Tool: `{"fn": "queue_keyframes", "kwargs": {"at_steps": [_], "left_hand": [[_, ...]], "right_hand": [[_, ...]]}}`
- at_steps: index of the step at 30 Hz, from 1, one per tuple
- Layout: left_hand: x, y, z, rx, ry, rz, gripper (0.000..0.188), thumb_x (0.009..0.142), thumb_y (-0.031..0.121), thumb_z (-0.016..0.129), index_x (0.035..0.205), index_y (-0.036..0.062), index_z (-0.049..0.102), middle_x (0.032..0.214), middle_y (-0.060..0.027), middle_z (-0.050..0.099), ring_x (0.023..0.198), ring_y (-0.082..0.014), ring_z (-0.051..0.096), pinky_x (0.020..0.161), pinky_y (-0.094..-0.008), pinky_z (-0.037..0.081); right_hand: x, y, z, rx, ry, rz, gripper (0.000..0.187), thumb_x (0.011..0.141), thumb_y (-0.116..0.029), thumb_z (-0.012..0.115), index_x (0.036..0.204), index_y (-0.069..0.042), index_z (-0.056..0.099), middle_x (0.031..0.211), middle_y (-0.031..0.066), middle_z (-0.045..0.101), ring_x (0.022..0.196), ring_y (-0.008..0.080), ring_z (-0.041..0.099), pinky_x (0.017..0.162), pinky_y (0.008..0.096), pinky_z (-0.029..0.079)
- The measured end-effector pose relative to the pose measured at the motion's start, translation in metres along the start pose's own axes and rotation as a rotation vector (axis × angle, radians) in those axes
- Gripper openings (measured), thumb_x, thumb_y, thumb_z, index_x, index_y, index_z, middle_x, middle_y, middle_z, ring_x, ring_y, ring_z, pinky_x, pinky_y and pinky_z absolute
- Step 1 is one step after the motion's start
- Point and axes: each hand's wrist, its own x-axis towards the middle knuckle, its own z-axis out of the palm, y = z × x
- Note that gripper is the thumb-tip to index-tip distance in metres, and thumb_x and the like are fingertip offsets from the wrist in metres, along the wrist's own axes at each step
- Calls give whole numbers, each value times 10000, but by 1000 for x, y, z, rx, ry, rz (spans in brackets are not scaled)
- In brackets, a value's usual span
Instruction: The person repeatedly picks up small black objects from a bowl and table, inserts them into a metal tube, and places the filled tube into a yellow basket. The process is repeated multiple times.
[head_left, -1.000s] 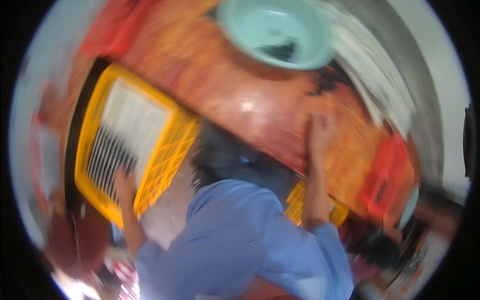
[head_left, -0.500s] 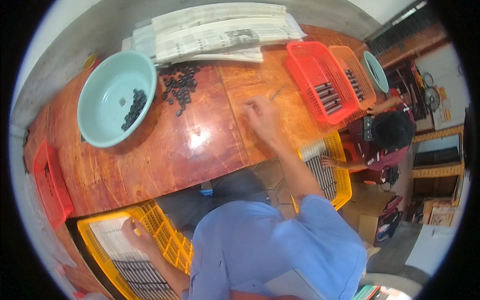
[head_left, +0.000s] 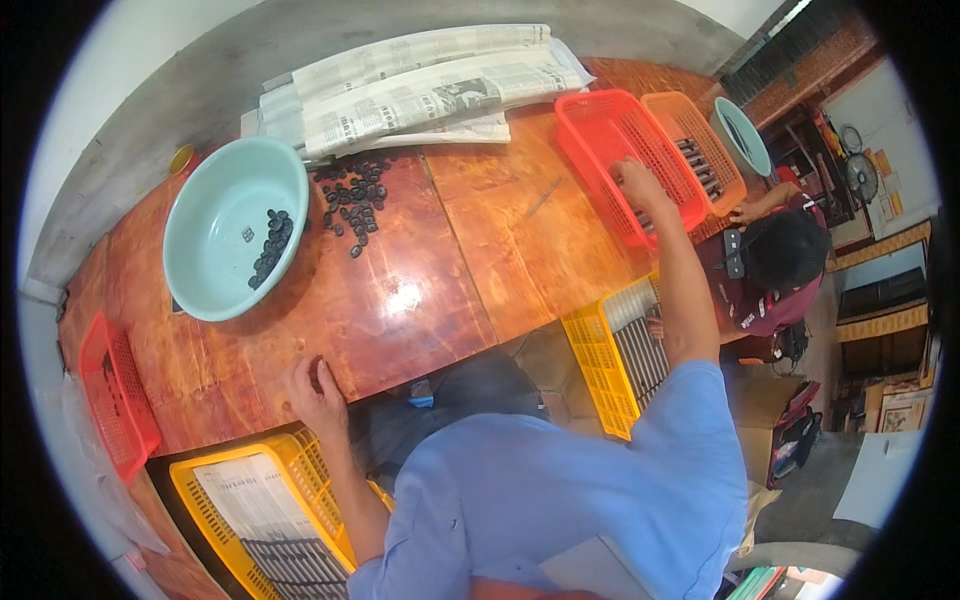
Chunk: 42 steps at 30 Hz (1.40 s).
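My left hand [head_left: 321, 393] rests at the front edge of the table with its fingers apart and a dark gap between them; I make out nothing held. Below it stands a yellow basket [head_left: 305, 462] with a newspaper sheet [head_left: 243, 489] and a row of dark rods [head_left: 295, 565]. My right hand [head_left: 638, 184] reaches over the red basket [head_left: 583, 150], fingers bent down and closed. Whatever they hold is hidden. Dark rods [head_left: 644, 222] lie in that basket, partly covered by my forearm.
A pale green basin [head_left: 195, 240] holds black oval pieces [head_left: 268, 262]; more black pieces [head_left: 360, 198] lie beside it. Newspapers [head_left: 420, 95] are stacked behind. At right are an orange basket [head_left: 728, 150], another yellow basket [head_left: 603, 370] and a person [head_left: 775, 265]. A red basket [head_left: 140, 430] stands far left.
My right hand has moved right, from above the table to the red basket. My left hand has risen from the yellow basket to the table edge. The view has shifted slightly.
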Motion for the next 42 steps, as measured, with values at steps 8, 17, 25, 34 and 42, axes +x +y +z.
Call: {"fn": "queue_keyframes", "kwargs": {"at_steps": [8,17,25,34,42], "left_hand": [[1,6,-7,7,-7,45,146,949,43,700,1092,15,699,1090,-180,681,1028,-360,657,892,-405,536],[1,8,-4,-31,3,18,128,934,30,714,1060,13,702,1052,-177,688,985,-365,666,883,-420,537],[14,37,-4,-461,-176,-271,202,955,52,684,1143,-21,697,1100,-135,701,966,-248,676,855,-338,542],[49,103,61,-1123,-449,-370,537,1044,110,608,1516,-58,416,1380,-159,635,1101,-179,665,949,-317,547],[53,84,59,-1270,-427,-633,445,1051,142,616,1445,-11,479,1185,-163,707,1003,-189,694,828,-327,601]], "right_hand": [[29,-4,10,-152,91,-22,293,908,-195,661,1177,-82,654,1161,194,666,1074,402,684,887,530,560],[15,11,-35,-190,666,-41,290,867,-120,695,1131,-44,604,989,214,676,915,420,692,773,528,546],[-56,-138,-93,970,866,-42,185,928,-129,741,1067,-14,701,964,55,714,830,162,669,771,327,539],[-136,-337,50,2110,-282,238,199,993,-155,693,1095,-3,613,964,112,714,779,196,722,677,290,592],[-156,-366,68,1851,-560,53,232,1025,-222,658,1099,-17,579,979,154,734,781,198,731,685,280,568]]}}
